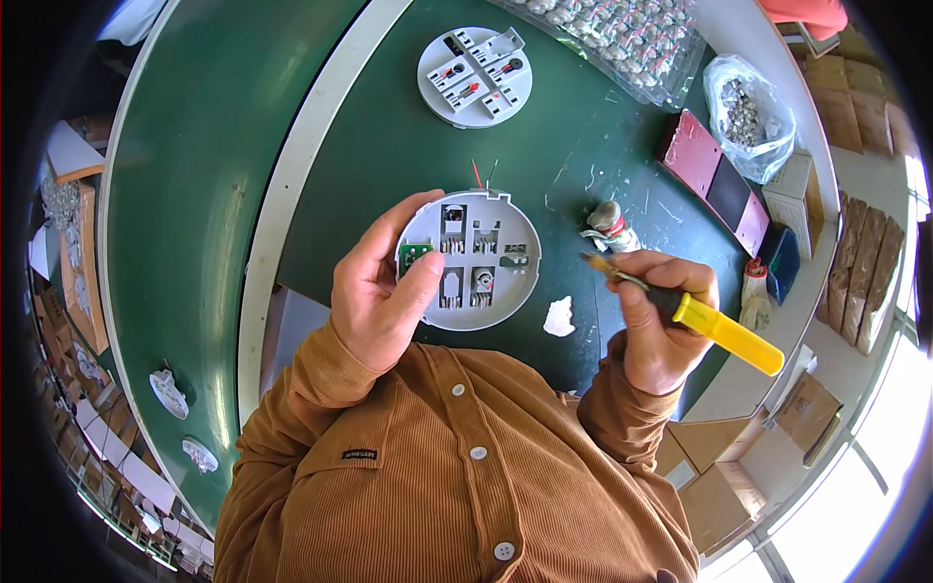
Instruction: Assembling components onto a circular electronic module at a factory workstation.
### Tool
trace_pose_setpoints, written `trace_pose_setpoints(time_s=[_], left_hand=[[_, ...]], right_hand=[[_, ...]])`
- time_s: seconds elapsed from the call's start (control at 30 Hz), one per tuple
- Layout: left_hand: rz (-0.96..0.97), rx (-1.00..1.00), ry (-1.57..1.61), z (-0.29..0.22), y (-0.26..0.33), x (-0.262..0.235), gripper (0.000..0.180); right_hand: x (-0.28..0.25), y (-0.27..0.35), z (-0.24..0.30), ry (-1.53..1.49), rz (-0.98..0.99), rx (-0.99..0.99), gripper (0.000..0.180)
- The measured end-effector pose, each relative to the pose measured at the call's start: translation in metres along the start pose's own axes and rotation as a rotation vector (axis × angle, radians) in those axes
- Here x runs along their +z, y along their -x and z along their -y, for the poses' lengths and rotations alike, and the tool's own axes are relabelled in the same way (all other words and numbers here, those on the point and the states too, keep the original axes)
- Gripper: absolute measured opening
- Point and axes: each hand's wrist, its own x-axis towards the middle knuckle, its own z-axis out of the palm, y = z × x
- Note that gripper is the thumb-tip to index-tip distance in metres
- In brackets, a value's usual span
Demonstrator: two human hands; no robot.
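My left hand [384, 277] holds a round light-grey plastic housing [520, 219] tilted up before my chest. Metal contacts sit in its rectangular openings, and my thumb rests on a small green circuit board [410, 255] at its left side. A red and a black wire stick up from its top rim. In my right hand [666, 311] is a yellow-handled screwdriver [729, 335] with a black collar. Its brownish tip points left, apart from the housing; my fingers cover most of the shaft. Just beyond that tip lies a small whitish bundle with a red band [609, 223].
Another round grey housing [491, 112] lies far on the green table [379, 136]. At the far right are a plastic tray of small parts [632, 44], a bag of metal pieces [743, 117] and a red-black block [714, 185]. A white scrap [559, 317] lies near the housing.
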Motion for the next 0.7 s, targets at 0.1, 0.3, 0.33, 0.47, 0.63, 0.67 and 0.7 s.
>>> trace_pose_setpoints(time_s=[0.1, 0.3, 0.33, 0.47, 0.63, 0.67, 0.7], left_hand=[[0.011, -0.011, -0.008, 0.0, -0.001, 0.002, 0.049], [0.033, -0.052, -0.045, -0.008, -0.001, 0.005, 0.052], [0.042, -0.052, -0.062, -0.009, 0.0, 0.004, 0.053], [0.057, -0.05, -0.077, -0.01, 0.001, 0.004, 0.054], [0.069, -0.036, -0.085, -0.006, 0.001, 0.005, 0.055], [0.071, -0.029, -0.088, -0.005, 0.001, 0.005, 0.055], [0.074, -0.021, -0.092, -0.004, 0.001, 0.005, 0.055]], right_hand=[[0.025, -0.009, 0.006, 0.009, 0.101, -0.009, 0.031], [0.044, -0.027, 0.012, 0.26, 0.284, -0.02, 0.031], [0.045, -0.029, 0.012, 0.284, 0.324, -0.029, 0.032], [0.046, -0.03, 0.011, 0.343, 0.371, -0.035, 0.034], [0.047, -0.031, 0.012, 0.403, 0.379, -0.048, 0.034], [0.047, -0.032, 0.013, 0.417, 0.382, -0.056, 0.034], [0.047, -0.032, 0.015, 0.431, 0.384, -0.064, 0.034]])
